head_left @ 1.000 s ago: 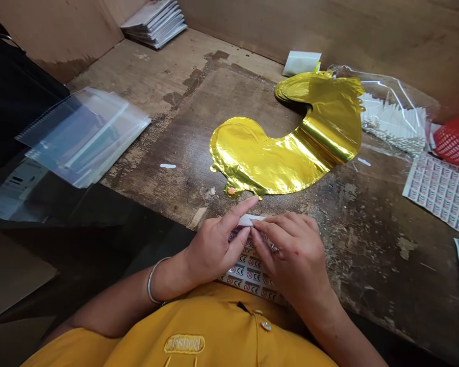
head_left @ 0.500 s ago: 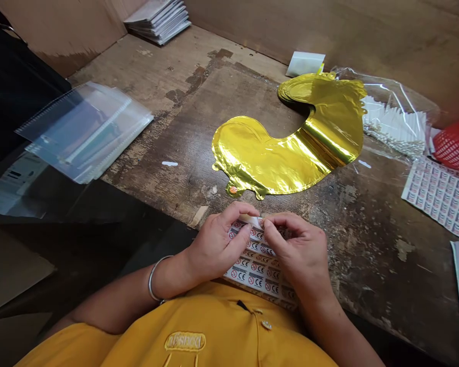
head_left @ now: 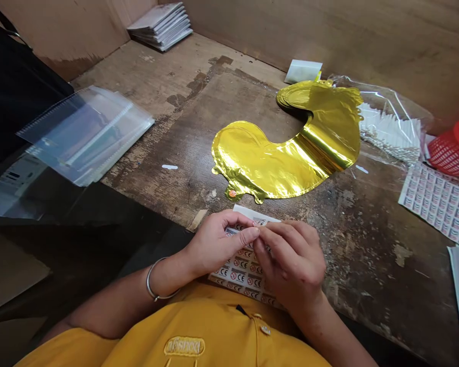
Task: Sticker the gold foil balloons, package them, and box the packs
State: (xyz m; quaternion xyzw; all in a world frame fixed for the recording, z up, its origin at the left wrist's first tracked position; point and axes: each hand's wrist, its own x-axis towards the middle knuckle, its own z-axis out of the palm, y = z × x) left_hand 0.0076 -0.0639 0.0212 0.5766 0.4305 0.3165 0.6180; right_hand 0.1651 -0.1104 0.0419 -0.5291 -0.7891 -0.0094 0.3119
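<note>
My left hand pinches the upper part of a sticker sheet printed with rows of CE marks and red warning circles. The sheet lies at the table's front edge, against my yellow shirt. My right hand is closed over the sheet's right side, its fingertips meeting my left thumb at the upper rows. Whatever is between those right fingertips is hidden. Just beyond both hands lies a stack of flat gold foil balloons, curved in shape, with an orange dot on a small tab at its near end.
Clear plastic sleeves overhang the table's left edge. Folded papers are stacked at the back left. A clear bag of white sticks or straws, a red basket and another sticker sheet stand on the right.
My right hand has turned over, its knuckles now upward and fingertips against the left thumb. The sheet's curled top edge now lies flatter, showing a white strip. The balloons have not moved.
</note>
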